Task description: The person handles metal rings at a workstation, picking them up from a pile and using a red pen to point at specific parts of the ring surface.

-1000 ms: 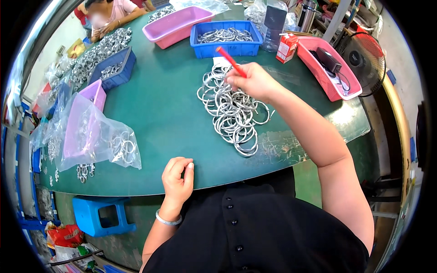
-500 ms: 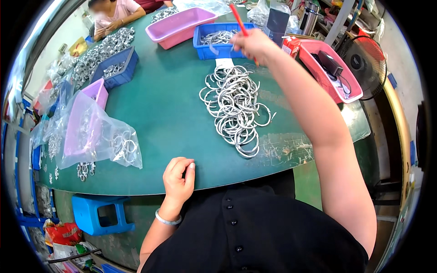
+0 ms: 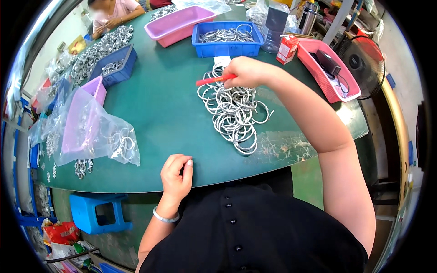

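Note:
My right hand [image 3: 248,72] is closed round a slim red pen [image 3: 210,81], which points left. It hovers over the far end of a heap of open silver metal rings [image 3: 234,113], hiding part of them. No ring shows on the pen. A white slip of paper [image 3: 222,60] lies at the far end of the heap. Beyond it stands a blue bin [image 3: 227,50] holding more silver rings [image 3: 227,35]. My left hand [image 3: 177,175] rests curled in a loose fist at the table's near edge, with nothing visible in it.
On the left are a clear plastic bag [image 3: 109,136] over a lilac bin [image 3: 98,91], a blue-grey bin [image 3: 129,63] and piled metal parts [image 3: 102,48]. Pink bins [image 3: 177,34] [image 3: 334,88], a red carton [image 3: 287,49] and a fan [image 3: 364,66] stand farther off. Another person [image 3: 116,16] sits across the table.
My right hand has come back from the blue bin to above the ring heap. The pen has swung from steep to nearly level. My left hand stays about where it was.

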{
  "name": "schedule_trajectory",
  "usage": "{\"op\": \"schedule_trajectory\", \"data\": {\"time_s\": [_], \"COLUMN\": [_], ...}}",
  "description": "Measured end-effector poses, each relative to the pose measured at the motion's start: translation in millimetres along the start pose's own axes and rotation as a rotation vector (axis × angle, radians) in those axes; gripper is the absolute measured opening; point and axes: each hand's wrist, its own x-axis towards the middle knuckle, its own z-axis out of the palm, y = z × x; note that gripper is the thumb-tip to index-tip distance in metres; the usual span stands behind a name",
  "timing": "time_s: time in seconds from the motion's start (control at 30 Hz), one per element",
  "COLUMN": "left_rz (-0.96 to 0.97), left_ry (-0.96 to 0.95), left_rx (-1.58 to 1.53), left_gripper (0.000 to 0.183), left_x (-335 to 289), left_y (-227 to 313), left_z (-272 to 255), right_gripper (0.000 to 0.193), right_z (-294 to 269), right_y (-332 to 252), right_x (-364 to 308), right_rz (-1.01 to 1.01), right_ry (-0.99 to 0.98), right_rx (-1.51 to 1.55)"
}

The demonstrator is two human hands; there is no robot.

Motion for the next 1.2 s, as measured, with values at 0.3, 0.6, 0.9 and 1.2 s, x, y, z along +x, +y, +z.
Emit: {"op": "schedule_trajectory", "data": {"time_s": [0.3, 0.6, 0.9, 1.2], "left_rz": [0.013, 0.027, -0.135, -0.100], "left_ry": [0.001, 0.008, -0.080, -0.186], "left_rx": [0.009, 0.017, -0.087, -0.158], "left_gripper": [0.004, 0.005, 0.011, 0.013], "left_x": [0.5, -2.9, 10.5, 24.1], "left_y": [2.2, -0.1, 13.0, 18.9], "left_z": [1.2, 2.0, 6.0, 20.6], "right_gripper": [0.019, 0.018, 0.014, 0.006], "right_z": [13.4, 34.5, 16.3, 48.3], "right_y": [-14.3, -20.2, -27.3, 0.8], "right_x": [-12.9, -13.0, -65.6, -91.1], "right_rz": [0.184, 0.026, -0.055, 0.215], "right_ry": [0.046, 0.171, 0.432, 0.536], "right_rx": [-0.091, -0.251, 0.069, 0.769]}}
